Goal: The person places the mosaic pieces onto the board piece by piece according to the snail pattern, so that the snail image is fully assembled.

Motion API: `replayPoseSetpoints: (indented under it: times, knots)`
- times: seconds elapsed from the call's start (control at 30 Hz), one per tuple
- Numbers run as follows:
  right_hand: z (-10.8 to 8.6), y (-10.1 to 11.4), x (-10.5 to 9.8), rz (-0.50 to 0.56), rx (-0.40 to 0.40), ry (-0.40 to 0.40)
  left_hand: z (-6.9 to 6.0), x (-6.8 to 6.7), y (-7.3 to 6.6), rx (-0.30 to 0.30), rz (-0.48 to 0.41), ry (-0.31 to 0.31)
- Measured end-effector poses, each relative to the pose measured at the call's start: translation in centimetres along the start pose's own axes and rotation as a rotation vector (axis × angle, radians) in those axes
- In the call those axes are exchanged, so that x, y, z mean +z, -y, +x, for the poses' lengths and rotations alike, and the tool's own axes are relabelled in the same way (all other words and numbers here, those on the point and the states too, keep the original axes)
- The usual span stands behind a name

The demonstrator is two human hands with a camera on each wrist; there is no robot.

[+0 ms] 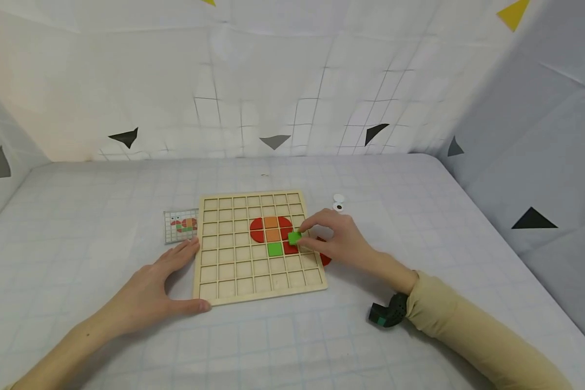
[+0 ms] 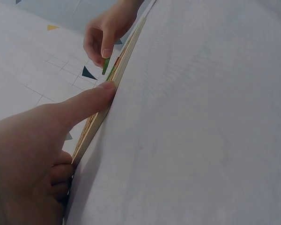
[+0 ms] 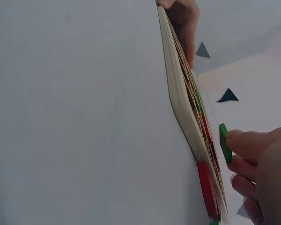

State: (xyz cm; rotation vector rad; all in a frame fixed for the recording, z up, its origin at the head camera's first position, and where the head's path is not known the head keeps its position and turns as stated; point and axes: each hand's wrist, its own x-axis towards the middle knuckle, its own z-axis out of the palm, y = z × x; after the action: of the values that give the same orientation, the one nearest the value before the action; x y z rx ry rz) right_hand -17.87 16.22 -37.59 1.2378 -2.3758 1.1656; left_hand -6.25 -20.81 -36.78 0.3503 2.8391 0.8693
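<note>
Where the pale counter (image 1: 253,346) spreads out, its white covering carries faint bluish grid lines, and towards twelve o'clock it meets a white sheet (image 1: 283,54) that rises as a backdrop, with dark grid lines across its lower part and black and grey triangles near its foot. A yellow triangle (image 1: 514,14) sits high on that sheet, at one o'clock. Around the wooden board (image 1: 224,257), which lies flat at the middle of the counter, a patterned card (image 1: 181,226) rests between nine and ten o'clock, a plain white disc (image 1: 338,198) and a dark-centred disc (image 1: 338,207) at two, and a red piece (image 1: 325,259) just past three, partly hidden by the wrist side of a hand. The left hand (image 1: 146,295) reaches in from eight o'clock, thumb stretched onto the board's corner at seven and fingers along its nine o'clock edge, so this grip stands spread wide. From four o'clock, out of a tan sleeve (image 1: 473,325) with a dark device (image 1: 390,311) at the wrist, comes the right hand (image 1: 343,235); its grip is clamped on a small green tile (image 1: 294,238), pinched between thumb and fingertips, pointing towards nine. Both wrist views show that tile apart from the board's face; in the head view it covers part of the red tiles (image 1: 290,248), while another green square (image 1: 275,249) lies in its cell nearby.
</note>
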Motion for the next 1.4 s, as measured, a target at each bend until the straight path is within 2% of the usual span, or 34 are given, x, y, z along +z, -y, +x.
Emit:
replayPoseSetpoints:
  times: [0.07,0.2,0.33,0.7,1.07,1.4]
  knots:
    - [0.3,0.4,0.6,0.02,-0.02,0.016,0.0,0.0,0.0,-0.001,-0.001,0.001]
    - [0.7,1.1,1.6,0.049,0.002,0.056,0.1,0.1,0.0,0.001,-0.006,0.001]
    - [1.1,1.5,2.6,0.021,0.013,0.078,0.1,0.1,0.0,0.001,-0.002,-0.001]
    - [2.0,2.5,4.9,-0.104,-0.146,0.015,0.1,0.0,-0.1,0.007,-0.001,-0.002]
    - [1.8,2.6,5.5,-0.134,-0.236,0.003,0.0,-0.1,0.0,0.006,-0.011,0.0]
    - [1.8,2.5,5.5,-0.13,-0.275,-0.008,0.0,-0.1,-0.1,0.002,0.0,0.001]
